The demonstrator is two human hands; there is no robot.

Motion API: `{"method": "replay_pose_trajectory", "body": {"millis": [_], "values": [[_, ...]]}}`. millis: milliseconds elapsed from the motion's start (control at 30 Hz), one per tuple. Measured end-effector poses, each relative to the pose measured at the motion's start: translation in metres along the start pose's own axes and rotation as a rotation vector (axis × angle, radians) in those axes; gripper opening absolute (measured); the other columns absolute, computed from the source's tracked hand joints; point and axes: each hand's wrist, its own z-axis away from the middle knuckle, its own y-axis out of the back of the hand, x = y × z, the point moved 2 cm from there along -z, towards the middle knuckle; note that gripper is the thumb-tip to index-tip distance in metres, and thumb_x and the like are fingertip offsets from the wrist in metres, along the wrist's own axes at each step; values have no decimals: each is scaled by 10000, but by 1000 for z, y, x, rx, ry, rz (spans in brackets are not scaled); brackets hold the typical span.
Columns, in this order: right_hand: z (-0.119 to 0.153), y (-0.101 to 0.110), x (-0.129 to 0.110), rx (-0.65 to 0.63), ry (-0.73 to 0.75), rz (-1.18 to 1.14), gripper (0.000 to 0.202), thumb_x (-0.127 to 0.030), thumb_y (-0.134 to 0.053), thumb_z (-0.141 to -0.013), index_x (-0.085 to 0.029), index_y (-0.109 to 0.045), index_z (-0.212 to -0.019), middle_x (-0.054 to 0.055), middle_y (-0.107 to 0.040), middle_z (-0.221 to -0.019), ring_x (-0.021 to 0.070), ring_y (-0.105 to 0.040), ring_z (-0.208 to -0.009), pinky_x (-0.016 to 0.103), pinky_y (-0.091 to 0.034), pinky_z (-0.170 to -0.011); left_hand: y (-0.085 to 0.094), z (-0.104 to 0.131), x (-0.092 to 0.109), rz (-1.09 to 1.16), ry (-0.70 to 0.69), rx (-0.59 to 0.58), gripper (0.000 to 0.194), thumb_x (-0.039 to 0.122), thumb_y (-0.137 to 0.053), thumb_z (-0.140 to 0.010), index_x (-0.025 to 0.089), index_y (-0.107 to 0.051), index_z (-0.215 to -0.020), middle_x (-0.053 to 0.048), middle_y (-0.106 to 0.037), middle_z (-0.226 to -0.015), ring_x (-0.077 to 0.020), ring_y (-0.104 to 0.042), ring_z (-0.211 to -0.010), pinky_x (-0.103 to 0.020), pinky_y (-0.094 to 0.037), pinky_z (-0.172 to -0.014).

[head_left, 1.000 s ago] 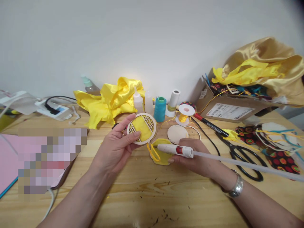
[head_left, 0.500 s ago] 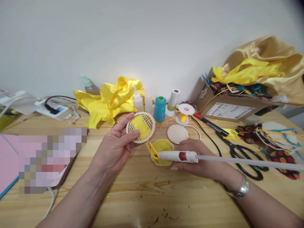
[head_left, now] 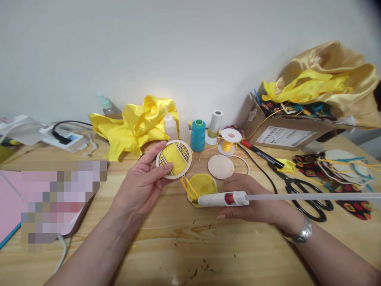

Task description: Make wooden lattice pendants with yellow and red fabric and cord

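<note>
My left hand (head_left: 145, 180) pinches a round wooden lattice pendant (head_left: 174, 158) backed with yellow fabric, thumb across its front. A yellow cord loop (head_left: 189, 188) hangs from the pendant's lower edge. In my right hand (head_left: 248, 198) is a white hot glue gun (head_left: 218, 199) with a long clear glue stick (head_left: 297, 196) running out of its rear. The gun's nozzle points left, close to the cord loop. Beneath nozzle and cord lies a yellow fabric-covered disc (head_left: 205, 183) on the table. Beyond my right hand are a plain wooden disc (head_left: 220, 167) and a thin ring (head_left: 248, 167).
Along the wall stand yellow satin (head_left: 133, 123), a white squeeze bottle (head_left: 170, 126), a teal thread cone (head_left: 198, 136) and a yellow cord spool (head_left: 228, 147). Black scissors (head_left: 309, 206) and a black marker (head_left: 263, 155) lie right, before a cardboard box (head_left: 285, 133) of fabric. A power strip (head_left: 71, 141) sits left.
The view has shifted slightly. The glue gun's dark nozzle tip now shows beside the cord loop, and the gun sits a little more level. Both hands keep their holds.
</note>
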Motion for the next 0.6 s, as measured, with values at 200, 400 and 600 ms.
{"method": "replay_pose_trajectory", "body": {"millis": [200,400,600], "values": [[5,19,-1,43,51,-25,378,-439,-676,-740,-173,-485,-553,-33,-460,-562,101,-406,-543,257,-314,-551,-2,-1,0,5,0,0,436,13,-675,-703,241,-644,-1074,-26,-715,-991,-156,-688,-812,-254,-615,-651],[13,33,11,-39,67,-123,328,-386,-672,-758,-174,-497,-580,-38,-468,-593,97,-417,-565,245,-328,-546,-2,-1,0,3,7,3,434,3,-669,-698,238,-649,-1062,-24,-716,-979,-149,-691,-785,-241,-612,-634],[15,30,16,-139,-16,-17,386,-448,-651,-762,-170,-485,-552,-31,-448,-558,96,-404,-539,252,-327,-524,-2,0,-1,5,4,1,434,-9,-662,-705,234,-646,-1065,-24,-718,-978,-146,-688,-806,-238,-613,-642]]}}
